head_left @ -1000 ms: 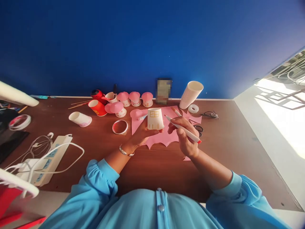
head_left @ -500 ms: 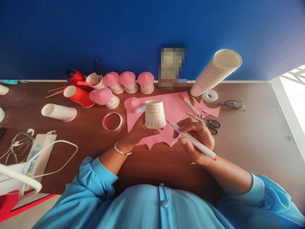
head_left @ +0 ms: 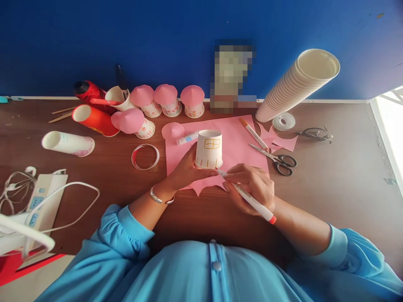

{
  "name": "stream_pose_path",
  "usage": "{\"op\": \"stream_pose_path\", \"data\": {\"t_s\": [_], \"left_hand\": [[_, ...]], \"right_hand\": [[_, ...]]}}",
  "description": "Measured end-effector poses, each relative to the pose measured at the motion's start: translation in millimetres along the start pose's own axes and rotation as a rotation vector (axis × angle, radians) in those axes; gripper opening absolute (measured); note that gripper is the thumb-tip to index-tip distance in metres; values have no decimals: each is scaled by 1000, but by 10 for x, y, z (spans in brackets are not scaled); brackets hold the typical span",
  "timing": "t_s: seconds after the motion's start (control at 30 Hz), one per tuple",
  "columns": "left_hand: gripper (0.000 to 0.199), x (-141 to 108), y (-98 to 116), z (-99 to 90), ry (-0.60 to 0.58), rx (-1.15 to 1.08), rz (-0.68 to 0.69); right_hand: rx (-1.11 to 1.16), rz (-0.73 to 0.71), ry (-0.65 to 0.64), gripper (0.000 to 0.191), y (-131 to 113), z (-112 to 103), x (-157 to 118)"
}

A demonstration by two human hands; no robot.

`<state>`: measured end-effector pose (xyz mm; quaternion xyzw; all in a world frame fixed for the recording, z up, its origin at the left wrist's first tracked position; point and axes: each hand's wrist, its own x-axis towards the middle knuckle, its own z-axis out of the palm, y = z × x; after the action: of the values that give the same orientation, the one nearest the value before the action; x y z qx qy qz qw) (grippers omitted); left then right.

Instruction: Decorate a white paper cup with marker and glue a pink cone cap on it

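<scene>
My left hand (head_left: 189, 170) is closed round a white paper cup (head_left: 209, 152), held upside down above the pink sheet. A yellow window with panes is drawn on its side, and short red and yellow strokes run along its lower rim. Between the fingers and thumb of my right hand (head_left: 252, 186) is a white marker pen (head_left: 252, 200) with a red end. Its tip is close to the cup's lower right rim, beside my left thumb; I cannot tell whether it touches. Under the cup lies the pink paper (head_left: 236, 134) with a scalloped front edge.
Scissors (head_left: 277, 159), an orange-capped marker (head_left: 253, 133) and a glue stick (head_left: 188, 137) lie about the paper. Several pink-roofed cups (head_left: 192, 100) stand behind. A tall cup stack (head_left: 296, 84), tape roll (head_left: 283, 121) and glasses (head_left: 315, 134) are right; a power strip (head_left: 47, 209) is left.
My right hand has brought the marker tip left and down to the cup's lower rim. The cup is turned slightly, its window now further right. The view has shifted a little.
</scene>
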<state>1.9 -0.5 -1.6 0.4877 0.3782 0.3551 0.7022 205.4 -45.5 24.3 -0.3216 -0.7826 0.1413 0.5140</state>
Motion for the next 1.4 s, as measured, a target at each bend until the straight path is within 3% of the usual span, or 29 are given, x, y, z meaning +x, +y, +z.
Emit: {"op": "stream_pose_path", "data": {"t_s": [0.83, 1.13, 1.4], "left_hand": [[77, 6, 25, 39, 24, 64, -58], [72, 10, -3, 37, 54, 111, 17], [71, 20, -3, 46, -14, 25, 4]], "right_hand": [[-121, -29, -17, 11, 3, 27, 17], [-113, -18, -38, 11, 19, 35, -5], [-109, -14, -32, 13, 6, 32, -6]]}}
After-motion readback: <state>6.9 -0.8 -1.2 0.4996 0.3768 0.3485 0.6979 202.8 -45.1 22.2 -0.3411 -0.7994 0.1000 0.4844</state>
